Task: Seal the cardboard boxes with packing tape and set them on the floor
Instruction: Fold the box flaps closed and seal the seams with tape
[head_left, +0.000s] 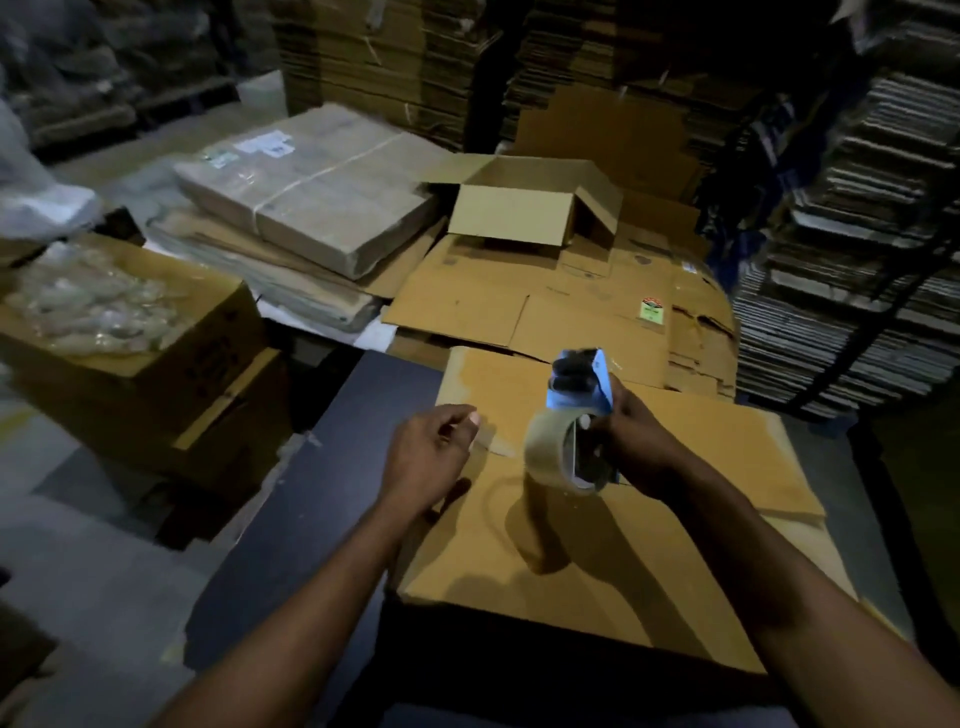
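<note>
Taping stage, head view. Your right hand (636, 441) grips the one blue tape dispenser (579, 415) by its handle, fingers curled round it, and holds it raised above the near cardboard box (597, 545); its single roll of clear tape (550, 452) faces left, probably so that the free end can be reached. Your left hand (431, 452), just left of the roll, has thumb and forefinger brought together as if pinching the tape end; whether any tape lies between them cannot be told. Its heel seems to rest near the box's left edge, likely to steady the box.

The box sits on a dark table (311, 499) directly before you, its top flaps closed; no tape strip is visible on the seam. A second box (524, 208), open-flapped and on its side, sits farther off on flattened cartons (545, 312). Count: two assembled boxes, one dispenser, one roll. At far left lies one strapped bundle (311, 187).
</note>
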